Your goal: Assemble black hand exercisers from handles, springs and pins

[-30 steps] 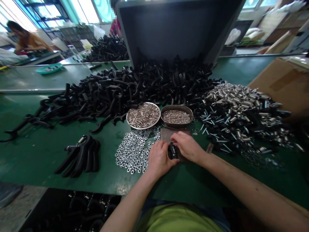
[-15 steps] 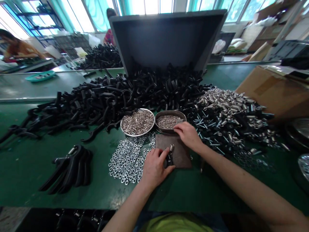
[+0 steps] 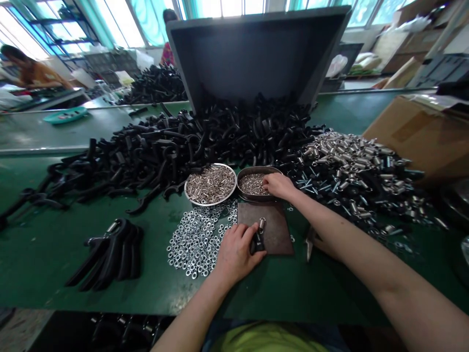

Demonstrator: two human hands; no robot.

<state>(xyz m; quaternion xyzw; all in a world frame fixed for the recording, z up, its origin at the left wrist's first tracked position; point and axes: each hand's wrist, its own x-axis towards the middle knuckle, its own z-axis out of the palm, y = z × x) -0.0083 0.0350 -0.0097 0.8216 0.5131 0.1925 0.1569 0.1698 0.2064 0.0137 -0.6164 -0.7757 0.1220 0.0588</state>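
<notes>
Since 1.0 s ago, the right hand (image 3: 280,186) has moved from the black part (image 3: 258,243) to the oval tin (image 3: 258,198), its fingertips now among the small metal pieces (image 3: 251,184); whether they grip any cannot be told. The left hand (image 3: 236,249) has remained in place, thumb and fingers clamped on the black part at the left side of the brown plate (image 3: 280,239). The 2 hands are apart. 1 spring (image 3: 262,224) projects at the far end of the held part. Loose nuts (image 3: 194,244) lie just left of the left hand. The round dish (image 3: 220,202), holding pins (image 3: 210,183), stands beside the oval tin. A group of black handles (image 3: 122,254) lies farther left on the green table (image 3: 278,288).
</notes>
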